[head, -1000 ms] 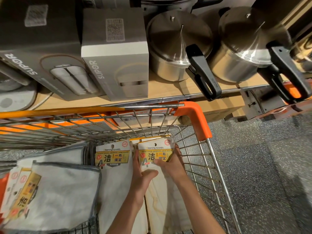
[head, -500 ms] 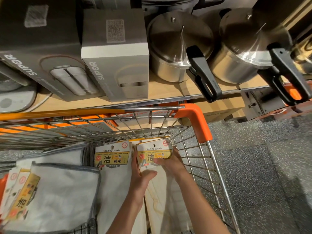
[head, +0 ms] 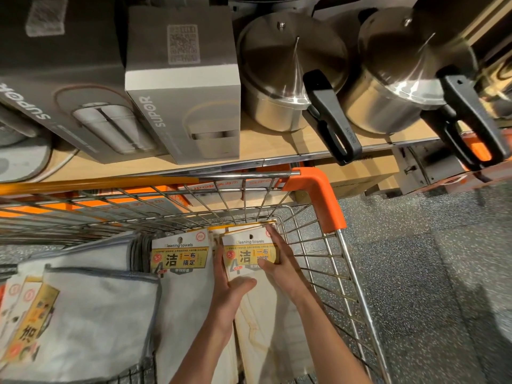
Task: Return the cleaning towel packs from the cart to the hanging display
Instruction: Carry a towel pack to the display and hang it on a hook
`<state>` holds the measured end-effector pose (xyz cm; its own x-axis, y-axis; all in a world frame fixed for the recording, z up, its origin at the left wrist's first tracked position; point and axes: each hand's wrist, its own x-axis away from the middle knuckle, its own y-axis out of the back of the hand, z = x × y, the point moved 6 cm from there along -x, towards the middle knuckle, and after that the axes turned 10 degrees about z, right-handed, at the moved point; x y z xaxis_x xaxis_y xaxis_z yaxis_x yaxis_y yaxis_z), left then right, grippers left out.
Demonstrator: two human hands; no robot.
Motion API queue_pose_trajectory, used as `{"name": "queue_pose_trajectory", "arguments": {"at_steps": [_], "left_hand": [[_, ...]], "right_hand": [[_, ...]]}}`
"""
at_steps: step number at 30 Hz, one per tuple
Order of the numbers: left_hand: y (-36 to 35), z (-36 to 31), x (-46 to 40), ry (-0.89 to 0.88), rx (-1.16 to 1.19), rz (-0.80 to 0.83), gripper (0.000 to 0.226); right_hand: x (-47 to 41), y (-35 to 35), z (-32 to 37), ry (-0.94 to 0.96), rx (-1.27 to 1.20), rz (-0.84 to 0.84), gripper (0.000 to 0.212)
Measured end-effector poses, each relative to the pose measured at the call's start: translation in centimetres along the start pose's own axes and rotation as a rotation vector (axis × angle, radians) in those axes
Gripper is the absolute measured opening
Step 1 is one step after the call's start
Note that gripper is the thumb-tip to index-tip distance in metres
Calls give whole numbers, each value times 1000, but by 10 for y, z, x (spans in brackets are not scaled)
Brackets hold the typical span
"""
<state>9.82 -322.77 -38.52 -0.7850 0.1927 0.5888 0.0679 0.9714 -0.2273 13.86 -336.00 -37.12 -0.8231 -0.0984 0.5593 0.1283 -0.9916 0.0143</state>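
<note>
Inside the wire cart point(head: 357, 289) lie several cleaning towel packs with yellow labels. Both hands grip a cream towel pack point(head: 249, 253) at the cart's right side: my left hand point(head: 230, 289) holds its left edge with the thumb across the cloth, my right hand point(head: 279, 264) covers its right edge and label. A second pack point(head: 180, 259) lies just left of it. Grey towel packs point(head: 83, 309) fill the cart's left part. No hanging display is in view.
A wooden shelf point(head: 277, 145) stands right behind the cart, carrying grey SUPOR boxes point(head: 182, 87) and two steel pressure cookers point(head: 291, 79) with black handles sticking out. The cart's orange corner point(head: 318, 198) sits at its far right. Speckled grey floor point(head: 429, 273) lies to the right.
Both hands stay clasped on the cream pack; my right hand has slid slightly further over its label. The view has shifted a little.
</note>
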Motion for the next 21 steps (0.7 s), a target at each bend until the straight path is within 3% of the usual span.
{"name": "queue_pose_trajectory", "arguments": {"at_steps": [7,21], "left_hand": [[0,0,0,-12,-18,-4,94],[-4,-7,4,-72,-7,22,87]], "right_hand": [[3,-8,-16,-73,-286,30,60],[22,-11,-14,-61,-165,-186,33]]}}
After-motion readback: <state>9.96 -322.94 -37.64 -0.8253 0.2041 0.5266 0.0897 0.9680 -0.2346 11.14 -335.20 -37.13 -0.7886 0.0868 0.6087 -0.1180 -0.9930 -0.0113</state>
